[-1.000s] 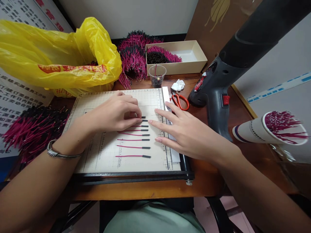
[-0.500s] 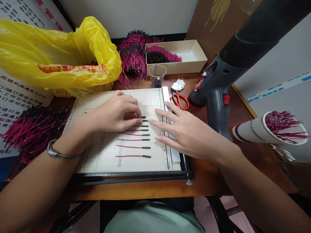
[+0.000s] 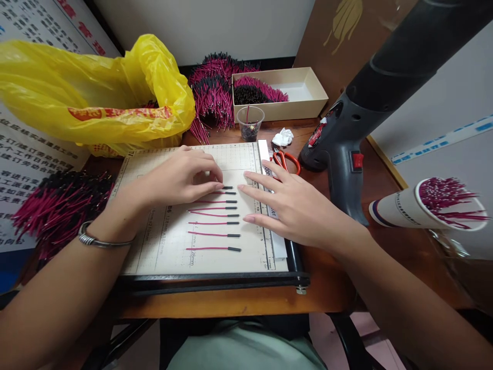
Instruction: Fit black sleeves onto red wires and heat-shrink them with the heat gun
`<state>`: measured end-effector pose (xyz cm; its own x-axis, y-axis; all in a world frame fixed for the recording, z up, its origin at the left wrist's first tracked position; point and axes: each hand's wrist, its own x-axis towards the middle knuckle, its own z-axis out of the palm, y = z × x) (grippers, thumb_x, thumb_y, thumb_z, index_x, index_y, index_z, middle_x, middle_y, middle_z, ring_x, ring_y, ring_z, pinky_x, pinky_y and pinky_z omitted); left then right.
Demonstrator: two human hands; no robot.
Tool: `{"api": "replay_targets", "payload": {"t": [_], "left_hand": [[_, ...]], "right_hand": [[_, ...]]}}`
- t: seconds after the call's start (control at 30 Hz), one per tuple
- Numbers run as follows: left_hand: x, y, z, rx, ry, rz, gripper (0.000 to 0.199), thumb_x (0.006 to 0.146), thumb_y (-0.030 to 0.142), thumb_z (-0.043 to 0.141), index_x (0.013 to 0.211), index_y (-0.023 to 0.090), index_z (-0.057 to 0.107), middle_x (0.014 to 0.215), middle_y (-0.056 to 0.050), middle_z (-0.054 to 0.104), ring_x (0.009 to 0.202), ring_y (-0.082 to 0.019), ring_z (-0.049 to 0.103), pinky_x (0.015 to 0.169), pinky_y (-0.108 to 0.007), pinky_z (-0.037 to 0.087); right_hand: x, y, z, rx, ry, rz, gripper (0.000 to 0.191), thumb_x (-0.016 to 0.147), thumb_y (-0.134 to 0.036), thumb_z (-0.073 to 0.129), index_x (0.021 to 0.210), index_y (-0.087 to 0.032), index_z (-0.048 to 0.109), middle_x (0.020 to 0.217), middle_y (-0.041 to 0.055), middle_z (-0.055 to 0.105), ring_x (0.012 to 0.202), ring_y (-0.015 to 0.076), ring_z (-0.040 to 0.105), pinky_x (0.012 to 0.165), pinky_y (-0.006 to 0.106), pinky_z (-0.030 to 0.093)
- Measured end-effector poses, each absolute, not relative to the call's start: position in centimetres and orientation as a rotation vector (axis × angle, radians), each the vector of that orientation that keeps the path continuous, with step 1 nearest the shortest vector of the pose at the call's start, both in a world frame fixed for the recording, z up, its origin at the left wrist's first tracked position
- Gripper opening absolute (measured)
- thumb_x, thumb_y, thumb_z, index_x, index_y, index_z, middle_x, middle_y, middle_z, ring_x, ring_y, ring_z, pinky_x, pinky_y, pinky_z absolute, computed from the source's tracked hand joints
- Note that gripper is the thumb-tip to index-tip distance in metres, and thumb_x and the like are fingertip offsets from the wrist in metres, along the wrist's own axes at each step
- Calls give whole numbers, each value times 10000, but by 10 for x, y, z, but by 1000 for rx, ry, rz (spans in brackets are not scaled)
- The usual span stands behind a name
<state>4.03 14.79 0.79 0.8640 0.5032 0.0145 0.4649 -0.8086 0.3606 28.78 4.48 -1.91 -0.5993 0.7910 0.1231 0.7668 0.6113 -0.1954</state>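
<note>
On the cream gridded board of a paper trimmer point(image 3: 146, 259), several short magenta wires point(image 3: 208, 234) lie in a row, their black sleeved ends pointing right. My left hand point(image 3: 188, 174) curls over the far end of this row. Its thumb and index tips meet at the farthest wire, whose black end point(image 3: 228, 187) sticks out past them; the rest of that wire is hidden under the hand. My right hand point(image 3: 287, 203) is spread palm down over the board's right edge and ruler strip, fingertips just right of the black ends and holding nothing.
Behind the board stand a yellow plastic bag point(image 3: 127, 128), a wire heap point(image 3: 215, 90), a cardboard box point(image 3: 277, 110) and a clear cup point(image 3: 250, 123). To the right are red-handled scissors point(image 3: 295, 162), a heat gun point(image 3: 346, 144) and a tipped paper cup point(image 3: 396, 208) of wires.
My left thumb and fingertips have drawn back slightly left along the far wires. My right hand has shifted only slightly. The whole view has moved a little.
</note>
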Motion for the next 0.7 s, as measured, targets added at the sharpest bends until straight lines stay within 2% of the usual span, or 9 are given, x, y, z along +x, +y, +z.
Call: {"api": "replay_targets", "payload": {"t": [0.27, 0.53, 0.7], "left_hand": [[46, 150, 3, 2684, 642, 221, 232, 954, 348, 558, 870, 187, 703, 845, -24, 727, 742, -148, 612, 761, -293, 426], [47, 149, 0, 2702, 669, 245, 238, 951, 359, 549, 867, 191, 695, 845, -31, 730, 747, -156, 616, 770, -310, 440], [48, 149, -2, 2699, 673, 254, 246, 950, 359, 538, 862, 184, 687, 847, -38, 724, 754, -157, 616, 771, -305, 431]], "right_hand": [[284, 43, -15, -1325, -2646, 189, 548, 1029, -498, 390, 1427, -165, 567, 1523, 124, 503, 1439, 385, 400, 1088, 599, 466], [282, 43, -14, -1363, -2672, 175, 553, 1024, -511, 392, 1447, -190, 548, 1538, 119, 484, 1456, 437, 358, 965, 592, 537], [281, 42, -14, -1365, -2671, 187, 553, 1025, -514, 388, 1444, -192, 550, 1529, 120, 494, 1454, 431, 366, 975, 607, 534]]}}
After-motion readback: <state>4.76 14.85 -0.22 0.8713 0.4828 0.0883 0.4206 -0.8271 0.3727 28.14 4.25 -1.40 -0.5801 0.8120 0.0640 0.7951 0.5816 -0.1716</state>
